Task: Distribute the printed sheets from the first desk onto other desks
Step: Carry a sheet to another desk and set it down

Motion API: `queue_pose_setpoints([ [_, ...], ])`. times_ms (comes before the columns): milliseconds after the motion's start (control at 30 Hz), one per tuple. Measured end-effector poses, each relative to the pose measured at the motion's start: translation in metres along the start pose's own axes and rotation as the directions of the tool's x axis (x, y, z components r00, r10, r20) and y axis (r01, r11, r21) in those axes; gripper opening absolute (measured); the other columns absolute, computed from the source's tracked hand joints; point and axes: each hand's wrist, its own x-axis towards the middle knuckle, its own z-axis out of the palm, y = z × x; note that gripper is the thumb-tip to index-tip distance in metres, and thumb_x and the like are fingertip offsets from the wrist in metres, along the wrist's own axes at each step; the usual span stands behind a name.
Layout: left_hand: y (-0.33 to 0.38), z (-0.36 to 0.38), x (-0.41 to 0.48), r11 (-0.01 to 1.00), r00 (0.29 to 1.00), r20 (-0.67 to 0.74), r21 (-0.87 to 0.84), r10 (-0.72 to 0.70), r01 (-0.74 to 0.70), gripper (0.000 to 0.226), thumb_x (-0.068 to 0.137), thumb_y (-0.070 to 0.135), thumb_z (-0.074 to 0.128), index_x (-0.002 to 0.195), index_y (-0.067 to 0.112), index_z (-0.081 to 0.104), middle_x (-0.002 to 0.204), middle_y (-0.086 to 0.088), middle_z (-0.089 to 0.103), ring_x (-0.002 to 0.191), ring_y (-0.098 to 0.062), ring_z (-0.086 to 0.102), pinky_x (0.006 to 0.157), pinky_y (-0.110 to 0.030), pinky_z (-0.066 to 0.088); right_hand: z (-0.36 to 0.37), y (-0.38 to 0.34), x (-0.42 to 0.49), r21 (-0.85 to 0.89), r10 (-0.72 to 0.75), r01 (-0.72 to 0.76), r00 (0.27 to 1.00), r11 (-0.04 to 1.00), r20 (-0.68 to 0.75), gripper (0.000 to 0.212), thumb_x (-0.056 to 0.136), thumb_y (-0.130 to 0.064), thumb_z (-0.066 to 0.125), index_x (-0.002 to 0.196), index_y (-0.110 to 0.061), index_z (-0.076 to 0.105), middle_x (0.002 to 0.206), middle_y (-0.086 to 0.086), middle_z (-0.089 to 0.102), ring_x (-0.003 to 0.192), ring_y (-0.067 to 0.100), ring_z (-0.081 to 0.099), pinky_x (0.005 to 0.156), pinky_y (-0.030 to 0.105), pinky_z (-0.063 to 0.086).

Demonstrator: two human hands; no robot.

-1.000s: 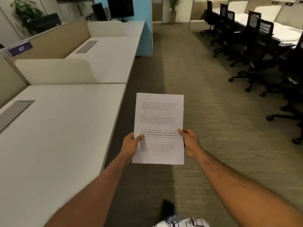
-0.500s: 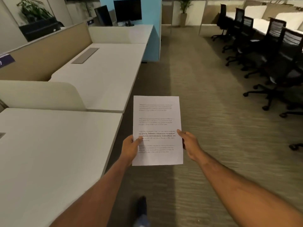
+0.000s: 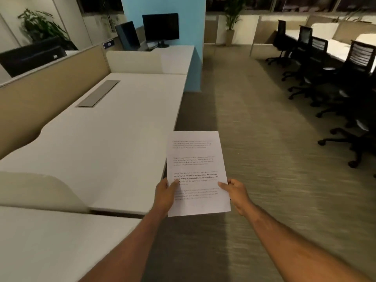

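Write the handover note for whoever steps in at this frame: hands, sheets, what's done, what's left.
Hands: the left hand grips the printed sheets at their left edge, thumb on top; the right hand pinches the right edge.
Sheets: held over the carpeted aisle, just right of the middle desk; whether it is one sheet or several cannot be told.
Done: the sheets are in hand; no paper shows on the desks at the left.
Left: probably lay a sheet on the middle desk, then on the others.
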Motion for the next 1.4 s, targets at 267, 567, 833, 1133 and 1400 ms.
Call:
queue_pose_setpoints([
  [267, 0.019, 0.012, 0.157, 1.0, 0.988, -0.151, -0.015, -0.024, 0.022, 0.017, 0.098, 0.026, 0.058, 0.111, 0.018, 0.065, 0.105, 0.008, 0.073, 0.09, -0.015, 0.072, 0.068, -0.024, 0.056, 0.04, -0.043, 0.177, -0.032, 0.003, 0.001, 0.994, 0.999, 0.113, 0.012, 0.089, -0.008, 0.068, 0.099, -0.003, 0.063, 0.095, 0.012, 0.074, 0.081, 0.024, 0.071, 0.065, 0.032, 0.056],
  [567, 0.06, 0.021, 0.295, 0.997, 0.903, -0.422, -0.04, -0.078, 0.068, 0.013, 0.097, 0.027, 0.057, 0.107, 0.023, 0.064, 0.101, 0.012, 0.071, 0.083, -0.008, 0.07, 0.058, -0.014, 0.051, 0.086, -0.124, 0.359, -0.176, -0.001, 0.062, 0.945, 0.982, 0.328, 0.01, 0.089, -0.007, 0.066, 0.099, -0.007, 0.067, 0.094, 0.009, 0.075, 0.085, 0.024, 0.073, 0.065, 0.031, 0.057],
  [833, 0.069, 0.007, 0.394, 0.994, 0.803, -0.586, -0.081, -0.112, 0.079, 0.012, 0.098, 0.028, 0.056, 0.106, 0.023, 0.063, 0.101, 0.008, 0.069, 0.088, -0.012, 0.068, 0.066, -0.022, 0.051, 0.162, -0.167, 0.477, -0.265, -0.01, 0.132, 0.908, 0.955, 0.418, 0.011, 0.088, -0.004, 0.066, 0.098, -0.009, 0.066, 0.091, 0.011, 0.072, 0.081, 0.024, 0.071, 0.064, 0.032, 0.058],
  [1133, 0.073, -0.029, 0.522, 0.981, 0.686, -0.707, -0.184, -0.173, 0.058, 0.022, 0.095, 0.016, 0.059, 0.114, 0.008, 0.066, 0.106, -0.002, 0.07, 0.096, -0.02, 0.067, 0.084, -0.033, 0.051, 0.27, -0.222, 0.615, -0.392, -0.113, 0.383, 0.82, 0.837, 0.561, 0.02, 0.087, -0.005, 0.068, 0.096, -0.022, 0.066, 0.086, 0.004, 0.068, 0.075, 0.015, 0.062, 0.065, 0.024, 0.048],
  [1400, 0.097, -0.048, 0.598, 0.965, 0.619, -0.745, -0.248, -0.248, 0.088, 0.024, 0.095, 0.018, 0.06, 0.116, 0.009, 0.067, 0.107, -0.003, 0.07, 0.097, -0.022, 0.067, 0.084, -0.034, 0.051, 0.342, -0.262, 0.698, -0.387, -0.149, 0.527, 0.715, 0.757, 0.683, 0.019, 0.089, -0.005, 0.065, 0.104, -0.016, 0.068, 0.089, 0.0, 0.067, 0.08, 0.013, 0.062, 0.066, 0.019, 0.045],
])
